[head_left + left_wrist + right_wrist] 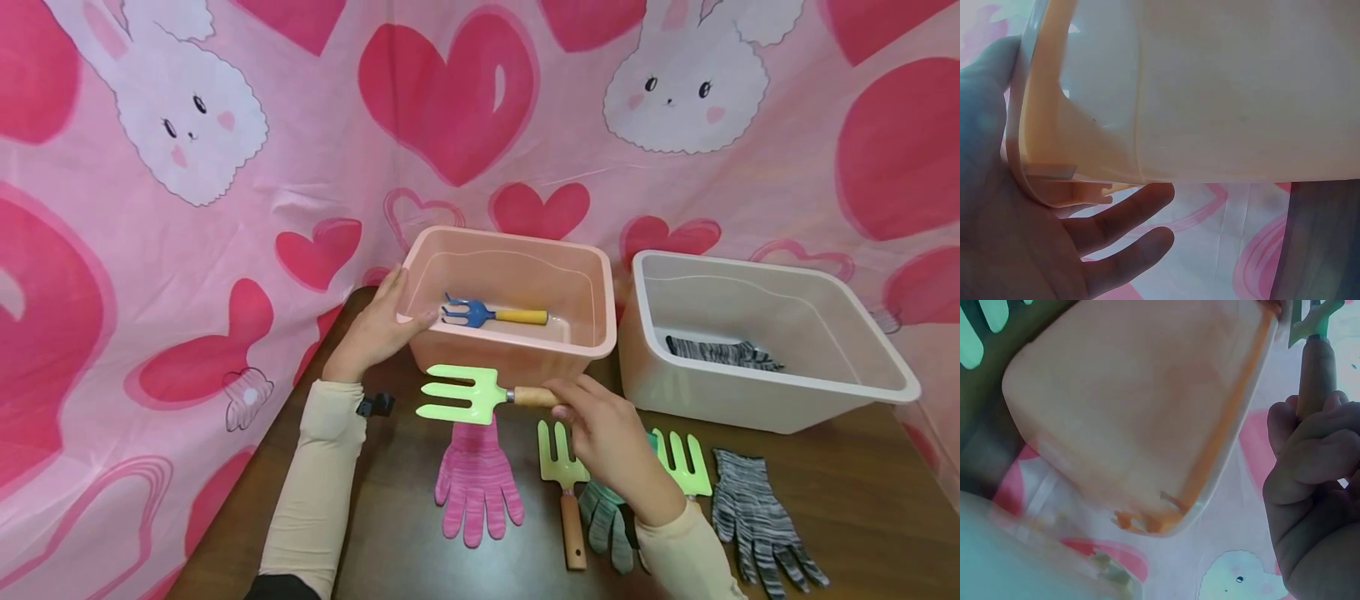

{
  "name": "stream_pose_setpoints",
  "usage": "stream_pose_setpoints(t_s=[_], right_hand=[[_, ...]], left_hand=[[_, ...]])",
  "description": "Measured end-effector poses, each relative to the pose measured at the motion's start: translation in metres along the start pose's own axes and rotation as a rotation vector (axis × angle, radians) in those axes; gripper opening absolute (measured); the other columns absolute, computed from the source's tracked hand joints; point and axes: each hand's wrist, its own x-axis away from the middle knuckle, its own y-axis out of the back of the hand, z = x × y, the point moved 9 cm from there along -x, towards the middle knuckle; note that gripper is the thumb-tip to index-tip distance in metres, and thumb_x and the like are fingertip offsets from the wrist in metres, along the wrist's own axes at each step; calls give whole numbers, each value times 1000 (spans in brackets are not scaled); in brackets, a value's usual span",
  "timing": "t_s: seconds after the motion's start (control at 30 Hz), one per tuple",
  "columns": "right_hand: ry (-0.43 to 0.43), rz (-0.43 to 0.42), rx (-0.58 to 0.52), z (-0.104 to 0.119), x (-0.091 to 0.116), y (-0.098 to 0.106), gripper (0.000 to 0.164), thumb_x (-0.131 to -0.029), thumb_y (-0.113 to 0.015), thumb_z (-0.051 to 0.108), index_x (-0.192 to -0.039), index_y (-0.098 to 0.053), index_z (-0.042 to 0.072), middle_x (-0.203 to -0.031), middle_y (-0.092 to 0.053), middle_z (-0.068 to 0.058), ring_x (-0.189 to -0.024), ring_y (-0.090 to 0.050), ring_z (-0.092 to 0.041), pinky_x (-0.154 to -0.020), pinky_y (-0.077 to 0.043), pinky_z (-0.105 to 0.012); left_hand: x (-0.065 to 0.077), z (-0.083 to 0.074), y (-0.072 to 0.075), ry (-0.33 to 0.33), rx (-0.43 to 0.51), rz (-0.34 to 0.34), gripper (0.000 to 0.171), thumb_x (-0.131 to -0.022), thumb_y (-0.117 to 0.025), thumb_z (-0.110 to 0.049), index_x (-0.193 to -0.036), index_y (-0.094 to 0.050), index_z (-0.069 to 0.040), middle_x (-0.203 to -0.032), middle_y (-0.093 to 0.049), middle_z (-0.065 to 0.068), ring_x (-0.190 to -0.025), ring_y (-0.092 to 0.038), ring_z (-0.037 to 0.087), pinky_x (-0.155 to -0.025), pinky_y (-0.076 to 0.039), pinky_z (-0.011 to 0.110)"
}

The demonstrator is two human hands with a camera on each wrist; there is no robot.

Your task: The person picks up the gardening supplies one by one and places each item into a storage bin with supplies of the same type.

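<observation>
My right hand (pixel 603 429) grips the wooden handle of a light green hand fork (pixel 468 396), held level in front of the pink bin (pixel 510 350) with its tines to the left. In the right wrist view, the fingers (pixel 1310 456) curl round that handle. My left hand (pixel 378 329) holds the pink bin's near left corner, thumb over the rim. The left wrist view shows its fingers (pixel 1122 219) spread along the outside. Inside the bin lies a blue hand rake (pixel 476 314) with a yellow handle. Below the held fork, a pink glove (pixel 476 483) lies on the table.
To the right, a white bin (pixel 720 396) contains a grey striped glove (pixel 720 352). On the table (pixel 405 542) lie a yellowish hand fork (pixel 564 475), a green-grey glove (pixel 600 517) partly under my right arm, another green fork (pixel 684 467) and a grey striped glove (pixel 757 517). A pink curtain hangs behind.
</observation>
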Motion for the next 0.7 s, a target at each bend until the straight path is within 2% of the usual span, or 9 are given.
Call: stream_pose_setpoints(t_s=[0.2, 0.4, 0.53, 0.63, 0.7], right_hand=[[28, -37, 2, -3, -5, 10, 30, -86, -76, -2, -114, -73, 6, -94, -64, -1, -72, -56, -14, -62, -53, -35], [1, -43, -43, -10, -12, 17, 42, -87, -73, -7, -124, -70, 11, -108, -67, -4, -86, -62, -19, -70, -57, -42], [-11, -67, -37, -14, -16, 21, 41, -86, -72, -9, -123, -70, 9, -99, -64, -5, -83, -60, -21, -69, -56, -42], [-14, -94, -24, -16, -18, 24, 34, -86, -73, -9, -116, -70, 5, -91, -61, -4, -76, -57, -20, -68, -54, -43], [-20, -102, -24, -17, -20, 25, 33, -86, -72, -10, -115, -70, 5, -92, -62, -5, -77, -57, -21, -69, -54, -43]], left_hand=[[1, 1, -1, 4, 15, 12, 102, -91, -61, -61, -164, -7, -17, -169, -6, 6, -148, -22, 40, -110, -29, 67], [2, 0, 0, -4, 26, 6, 102, -91, -62, -61, -164, -8, -14, -169, -7, 8, -148, -22, 40, -111, -29, 66], [2, 1, 0, 6, 26, 9, 102, -91, -61, -61, -164, -8, -14, -169, -6, 8, -149, -21, 40, -110, -28, 66], [2, 1, -1, 9, 21, 11, 102, -91, -61, -62, -164, -7, -13, -169, -5, 8, -149, -21, 40, -111, -27, 66], [2, 1, -1, 15, 20, 12, 102, -91, -61, -62, -164, -7, -14, -169, -5, 7, -149, -20, 40, -110, -28, 67]])
